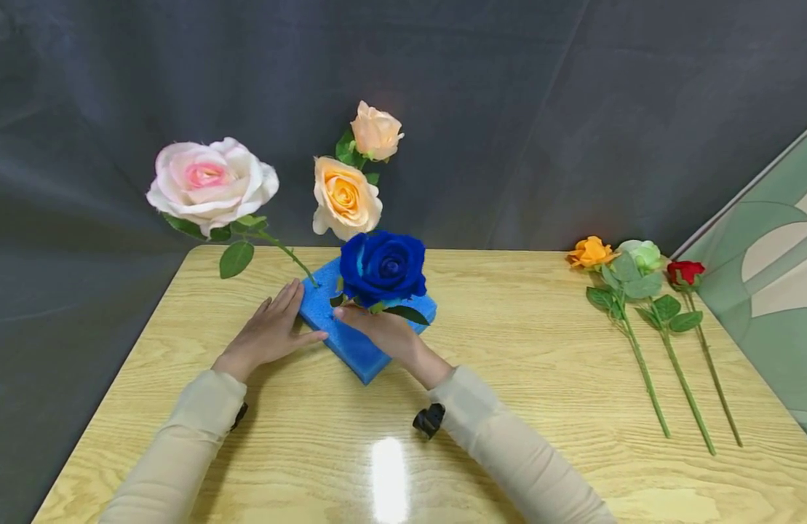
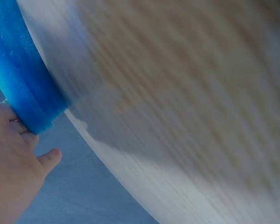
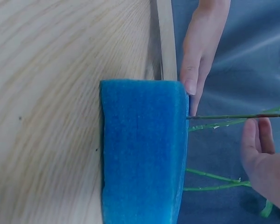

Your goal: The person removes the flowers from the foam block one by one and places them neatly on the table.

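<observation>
A blue rose (image 1: 385,268) stands over a blue foam block (image 1: 360,351), its dark stem (image 3: 219,116) meeting the foam's top face. My right hand (image 1: 390,336) holds that stem between thumb and fingers, partly hidden under the bloom in the head view. Against the block's left edge rests my left hand (image 1: 272,329), fingers extended and thumb spread along the near side. A large white-pink rose (image 1: 209,182) leans left out of the foam. Behind the blue bloom rise two peach roses (image 1: 346,198), one higher than the other.
On the right of the wooden table (image 1: 508,349) lie an orange rose (image 1: 591,252), a pale green rose (image 1: 641,255) and a red rose (image 1: 686,273), stems toward me. A dark curtain (image 1: 508,131) hangs behind the table, with a green patterned panel (image 1: 770,269) at far right.
</observation>
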`<state>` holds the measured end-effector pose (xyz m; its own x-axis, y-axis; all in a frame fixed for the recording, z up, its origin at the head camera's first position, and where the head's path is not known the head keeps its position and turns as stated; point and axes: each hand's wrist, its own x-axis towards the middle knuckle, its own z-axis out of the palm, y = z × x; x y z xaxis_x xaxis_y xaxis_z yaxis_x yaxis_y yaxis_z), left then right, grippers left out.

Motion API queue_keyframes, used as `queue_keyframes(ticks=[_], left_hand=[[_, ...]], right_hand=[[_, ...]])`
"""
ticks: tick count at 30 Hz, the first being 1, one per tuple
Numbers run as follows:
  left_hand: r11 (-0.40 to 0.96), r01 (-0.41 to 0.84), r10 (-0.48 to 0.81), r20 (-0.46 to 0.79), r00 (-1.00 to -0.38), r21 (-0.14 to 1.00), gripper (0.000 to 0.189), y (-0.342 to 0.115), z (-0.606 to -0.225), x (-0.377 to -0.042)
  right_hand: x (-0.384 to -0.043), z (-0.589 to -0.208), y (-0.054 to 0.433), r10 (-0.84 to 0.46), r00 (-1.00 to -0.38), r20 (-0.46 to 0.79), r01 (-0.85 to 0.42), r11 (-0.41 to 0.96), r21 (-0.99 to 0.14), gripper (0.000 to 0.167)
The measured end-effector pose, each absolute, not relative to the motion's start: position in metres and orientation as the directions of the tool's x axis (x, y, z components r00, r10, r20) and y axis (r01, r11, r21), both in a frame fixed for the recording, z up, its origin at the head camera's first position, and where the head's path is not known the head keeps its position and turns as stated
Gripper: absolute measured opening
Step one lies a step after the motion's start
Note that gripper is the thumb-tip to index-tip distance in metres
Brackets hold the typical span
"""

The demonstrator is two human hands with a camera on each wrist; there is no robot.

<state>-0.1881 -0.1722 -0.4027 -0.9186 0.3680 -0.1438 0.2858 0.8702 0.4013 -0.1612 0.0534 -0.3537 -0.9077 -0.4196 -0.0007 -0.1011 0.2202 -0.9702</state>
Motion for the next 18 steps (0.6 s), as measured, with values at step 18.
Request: queue_keyframes(ticks=[18], left_hand=[[0.881,0.252,0.338,-0.16,-0.927,0.399,0.112,-0.1681,-0.4002,-0.185]], right_hand=[[-0.1663,-0.3568,0.0619,-0.263,-0.965,0.02,-0.035,0.052,-0.998,0.03]])
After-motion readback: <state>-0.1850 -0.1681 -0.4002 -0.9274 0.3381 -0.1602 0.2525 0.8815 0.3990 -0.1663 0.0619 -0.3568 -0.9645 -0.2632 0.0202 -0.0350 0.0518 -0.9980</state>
